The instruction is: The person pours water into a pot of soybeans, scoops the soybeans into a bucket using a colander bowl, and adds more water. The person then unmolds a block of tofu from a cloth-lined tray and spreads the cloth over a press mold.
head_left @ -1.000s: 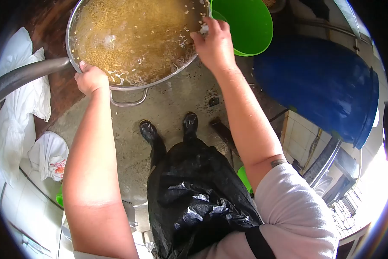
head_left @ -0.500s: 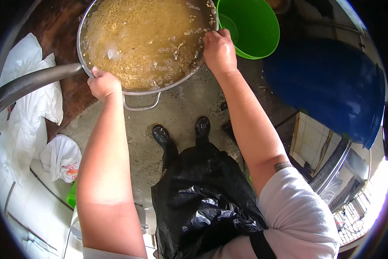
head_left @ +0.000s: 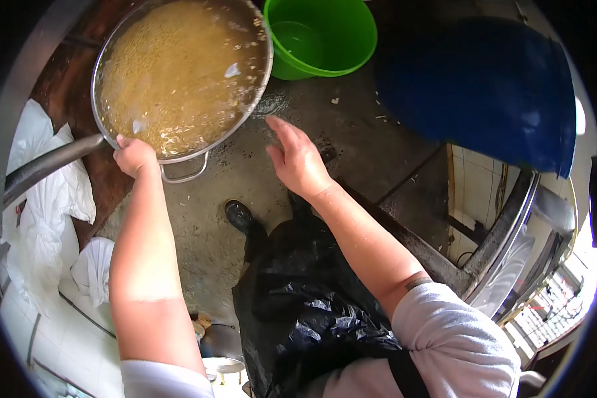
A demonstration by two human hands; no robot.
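A large round metal pot (head_left: 167, 79) holds yellow grains under cloudy water, at the upper left of the head view. Its near loop handle (head_left: 186, 174) points toward me. My left hand (head_left: 136, 156) grips the pot's near-left rim, thumb over the edge. Away from the rim, my right hand (head_left: 298, 158) hangs in the air to the right of the pot, fingers stretched out and holding nothing. A green bucket (head_left: 321, 40) stands just beyond, by the pot's right side.
A big blue barrel (head_left: 477, 93) lies at the right, near a dark metal frame (head_left: 464, 278). White plastic sacks (head_left: 46, 199) hang at the left beside a curved metal pipe (head_left: 53, 166). My dark boot (head_left: 238, 215) stands on the wet concrete floor (head_left: 205, 245).
My right hand has let go of the pot's right rim and drawn back toward me. The pot and bucket appear further left in view. My left hand stays on the rim.
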